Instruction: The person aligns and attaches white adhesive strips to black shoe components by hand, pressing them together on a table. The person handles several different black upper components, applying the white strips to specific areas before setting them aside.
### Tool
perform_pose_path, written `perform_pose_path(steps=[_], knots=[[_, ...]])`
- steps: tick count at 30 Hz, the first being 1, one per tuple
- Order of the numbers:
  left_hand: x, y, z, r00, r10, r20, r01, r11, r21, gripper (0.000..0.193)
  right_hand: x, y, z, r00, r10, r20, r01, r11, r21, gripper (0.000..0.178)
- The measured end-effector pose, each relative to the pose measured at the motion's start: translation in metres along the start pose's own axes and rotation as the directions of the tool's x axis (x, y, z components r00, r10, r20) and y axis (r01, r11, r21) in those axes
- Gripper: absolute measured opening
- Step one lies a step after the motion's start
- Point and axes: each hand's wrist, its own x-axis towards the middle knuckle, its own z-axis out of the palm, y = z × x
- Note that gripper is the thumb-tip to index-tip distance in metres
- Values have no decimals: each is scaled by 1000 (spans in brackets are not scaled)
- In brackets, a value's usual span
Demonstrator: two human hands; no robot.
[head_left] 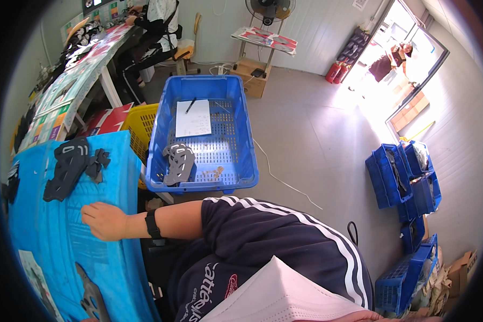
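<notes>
My right hand (pixel 105 220), a dark band on its wrist, is over the blue-covered table (pixel 110 182). Its fingers are curled together, palm down; their underside is hidden, so anything held does not show. Beyond it on the cover lie a dark grey moulded part (pixel 68 170) with slots and a smaller grey piece (pixel 97 165). Nearer me, a grey flat part with a pointed end and cutouts (pixel 93 296) is at the table's near side. A sliver of skin, seemingly my left hand (pixel 89 320), shows beside it at the bottom edge; its fingers are out of sight.
Right of the table stands a blue crate (pixel 250 145) holding paper (pixel 194 119), a pen and grey parts (pixel 180 163). A yellow crate (pixel 139 129) adjoins it. A white cable (pixel 273 172) crosses the floor. Blue crates (pixel 387 177) stack right. One person sits far left; another is by the doorway.
</notes>
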Motion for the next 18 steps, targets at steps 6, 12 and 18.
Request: perform_pose_path(steps=[6, 12, 18], knots=[[4, -3, 15, 990, 48, -135, 13, 907, 420, 76, -1, 2, 3, 1000, -1, 8, 1, 1000, -13, 22], [10, -4, 29, 977, 137, -162, 71, 510, 857, 71, -2, 3, 4, 1000, -24, 8, 25, 1000, -13, 22], [14, -3, 34, 988, 139, -67, 55, 86, 995, 67, -2, 3, 4, 1000, -19, 25, 20, 1000, -6, 22]])
